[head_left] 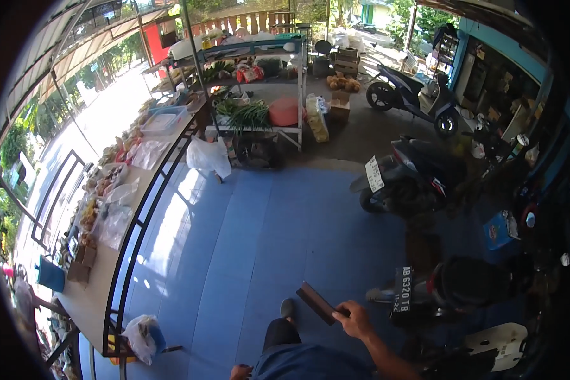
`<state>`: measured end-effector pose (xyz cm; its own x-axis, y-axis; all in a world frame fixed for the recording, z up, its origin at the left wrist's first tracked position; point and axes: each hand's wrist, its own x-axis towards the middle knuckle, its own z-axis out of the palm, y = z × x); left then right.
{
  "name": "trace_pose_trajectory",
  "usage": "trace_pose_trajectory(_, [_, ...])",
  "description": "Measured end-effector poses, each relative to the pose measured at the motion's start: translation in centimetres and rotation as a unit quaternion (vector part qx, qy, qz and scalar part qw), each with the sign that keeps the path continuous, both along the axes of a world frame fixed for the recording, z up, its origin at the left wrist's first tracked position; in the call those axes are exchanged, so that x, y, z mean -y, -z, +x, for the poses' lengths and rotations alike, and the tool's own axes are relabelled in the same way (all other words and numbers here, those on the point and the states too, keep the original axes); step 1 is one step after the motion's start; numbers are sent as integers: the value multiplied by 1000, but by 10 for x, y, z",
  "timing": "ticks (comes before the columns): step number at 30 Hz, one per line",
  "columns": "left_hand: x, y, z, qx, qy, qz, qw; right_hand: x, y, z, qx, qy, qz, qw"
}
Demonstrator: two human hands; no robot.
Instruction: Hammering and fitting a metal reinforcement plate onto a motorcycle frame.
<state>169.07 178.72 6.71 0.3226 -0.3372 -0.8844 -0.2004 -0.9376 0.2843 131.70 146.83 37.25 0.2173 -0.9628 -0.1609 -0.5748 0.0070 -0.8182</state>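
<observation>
Flat brown object point(316, 303) is at the lower middle of the frame, above the blue floor point(266, 234). The right hand point(356, 320) is closed tight on one end of it. Just a bit of the left hand point(240, 372) shows at the bottom edge, so I cannot tell if it is closed. A long desk point(98, 307) is at the left, and a dark motorbike point(472, 282) is at the lower right.

At left, a long table point(100, 310) bears plastic bags point(117, 226), a near brown box point(82, 263) and a far tub point(164, 120). The far shelf point(300, 95) carries greens point(244, 116) and 1 rounded red bundle point(286, 111). At right, 2 motorbikes point(418, 177) stand on blue flooring point(285, 234).
</observation>
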Motion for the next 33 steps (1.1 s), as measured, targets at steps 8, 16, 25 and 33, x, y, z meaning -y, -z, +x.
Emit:
trace_pose_trajectory(8, [608, -97, 54, 101, 127, -359, 919, 217, -22, -5, -11, 45, 3, 999])
trace_pose_trajectory(16, [935, -131, -27, 33, 174, -383, 907, 465, 25, -38, -13, 71, -25, 997])
trace_pose_trajectory(25, [939, -17, 27, 12, 424, -92, 901, 777, -14, -105, -6, 90, -71, 993])
trace_pose_trajectory(33, [1208, 40, 23, 53, 536, -132, 832, 1000, 0, -182, -36, 249, -90, 964])
